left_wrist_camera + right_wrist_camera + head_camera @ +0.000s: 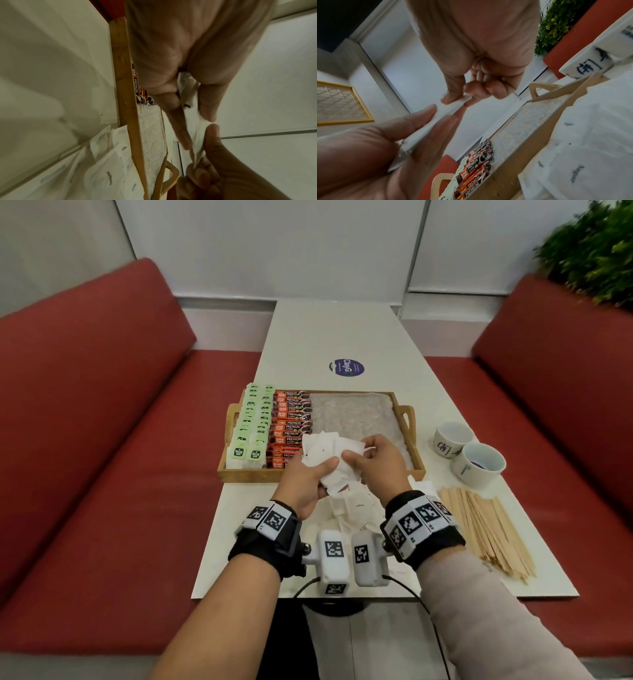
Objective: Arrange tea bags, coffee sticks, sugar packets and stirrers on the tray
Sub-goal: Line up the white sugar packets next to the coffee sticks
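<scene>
Holding a fanned bunch of sugar packets (325, 455) over the tray (416, 440), left hand (305, 484) gripping, right hand (376, 463) pinching its edge.

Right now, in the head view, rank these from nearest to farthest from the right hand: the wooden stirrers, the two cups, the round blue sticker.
1. The two cups, on the table to the right of the right hand; the wooden stirrers, on the table right of the wrist. Too close to call.
2. The round blue sticker, beyond the tray, clearly farthest.
</scene>
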